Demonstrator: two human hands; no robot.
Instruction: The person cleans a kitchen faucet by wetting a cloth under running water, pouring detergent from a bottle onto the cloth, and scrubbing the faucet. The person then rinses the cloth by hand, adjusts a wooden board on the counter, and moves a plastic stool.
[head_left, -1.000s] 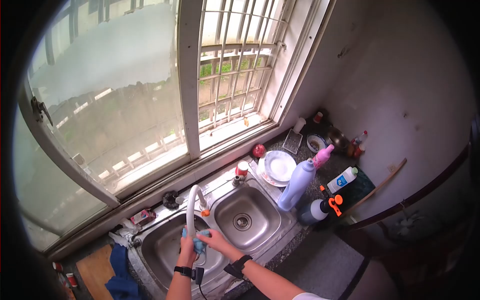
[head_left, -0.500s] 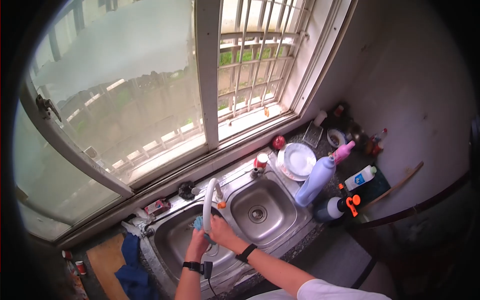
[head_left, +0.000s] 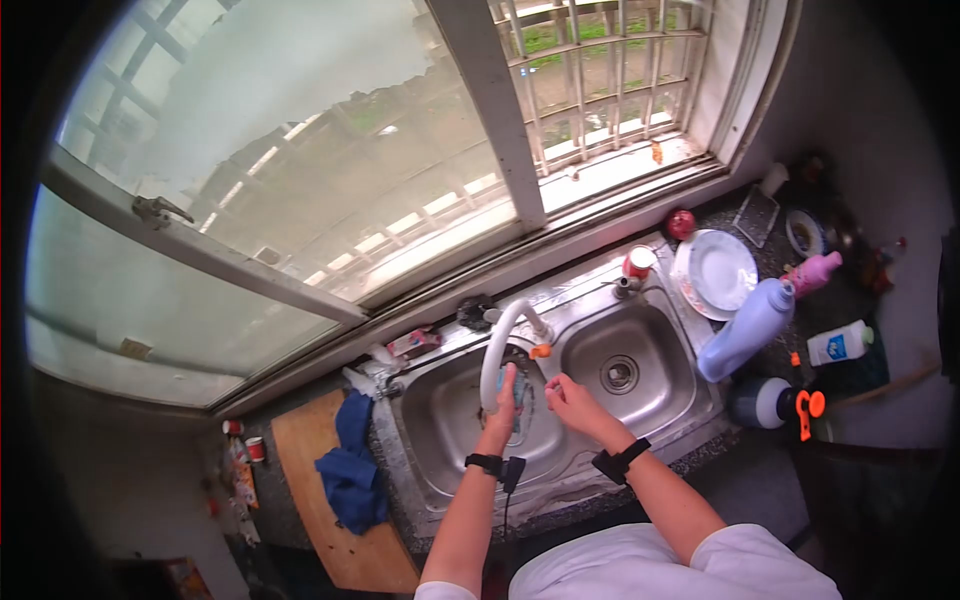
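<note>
Under the curved white faucet (head_left: 497,350), my left hand (head_left: 503,400) grips a light blue cloth (head_left: 516,392) over the left basin (head_left: 437,425) of the steel sink. Its thumb points up along the cloth. To the right, apart from the cloth, my right hand (head_left: 574,402) is held near the divider between the basins, its fingers curled together. Whether anything small is inside those fingers cannot be made out. The right basin (head_left: 640,375) has a round drain.
Right of the sink stand stacked plates (head_left: 722,272), a lavender bottle (head_left: 748,330), a pink bottle (head_left: 815,272) and a spray bottle (head_left: 765,402). A red-and-white cup (head_left: 638,262) is behind the sink. A blue cloth (head_left: 350,480) lies on a wooden board (head_left: 310,450) at left.
The view has turned, shifting the sink rightward. My right hand has come away from the blue cloth and my left hand, which were together before.
</note>
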